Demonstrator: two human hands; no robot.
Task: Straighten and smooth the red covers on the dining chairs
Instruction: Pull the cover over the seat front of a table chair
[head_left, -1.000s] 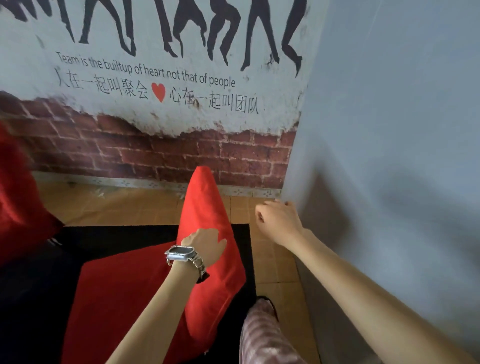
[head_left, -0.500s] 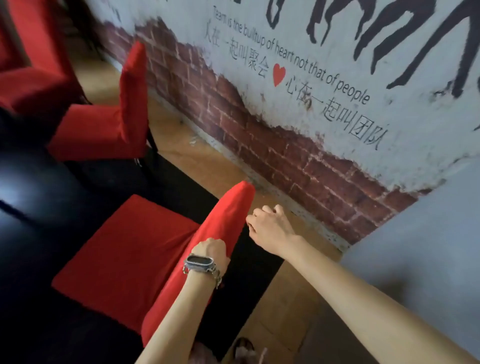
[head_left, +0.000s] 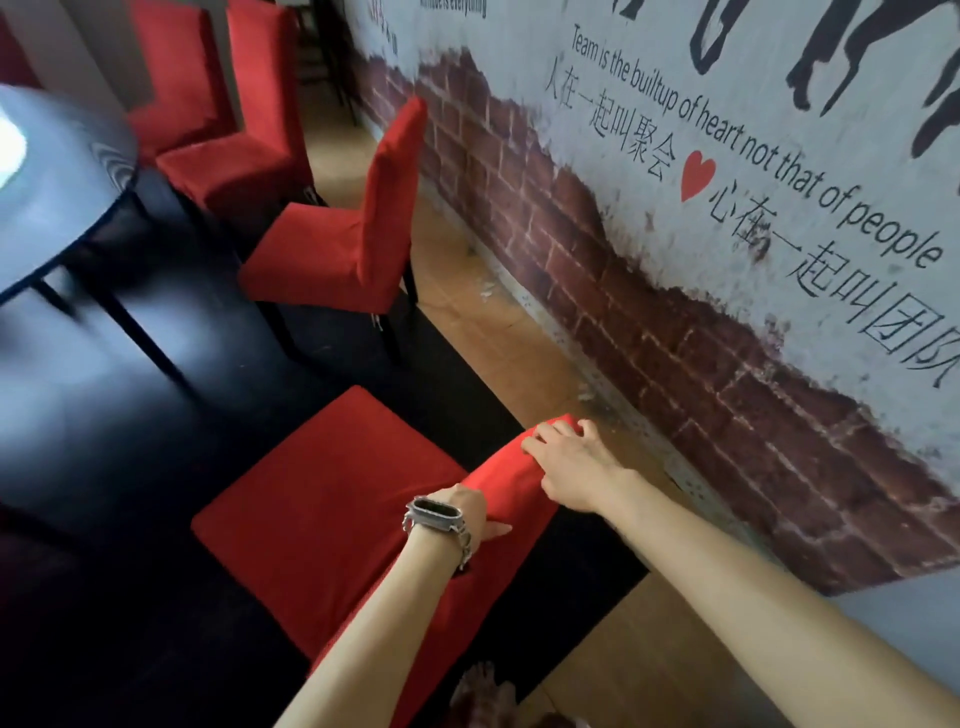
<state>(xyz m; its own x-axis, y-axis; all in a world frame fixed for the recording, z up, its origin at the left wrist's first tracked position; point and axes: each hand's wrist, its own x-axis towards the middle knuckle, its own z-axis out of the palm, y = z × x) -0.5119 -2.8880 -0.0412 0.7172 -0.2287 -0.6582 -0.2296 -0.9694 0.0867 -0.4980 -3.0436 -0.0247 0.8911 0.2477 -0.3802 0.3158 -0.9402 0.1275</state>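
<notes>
Reference: near chair (head_left: 322, 509), bottom centre, fully dressed in its red cover (head_left: 514, 483).
- Far left of the chair: dark round desk (head_left: 67, 208), glossy top with glare on it, thin dark legs.
- Beyond the chair, in a row along the wall: three more red-covered chairs (head_left: 343, 244). Their covers look flat, and the nearest of them stands well apart from the near chair.
- Under the chair: black mat (head_left: 156, 597), with tan floor tiles (head_left: 498, 358) to its right.
- Left hand (head_left: 475, 512), watch (head_left: 435, 514) on the wrist: clamped on the top edge of the chair's backrest. The thumb lies on the near face. The fingers go over the seat side and are out of sight.
- Right hand (head_left: 571, 462): further along the same edge, at the backrest's far top corner. Its fingers are curled over the cover there, grasping it.
- The cover fabric between the two hands runs smooth, and the seat panel lies flat.
- Right of the chair: wall mural (head_left: 727, 171) with printed brick, black lettering and a red heart.
</notes>
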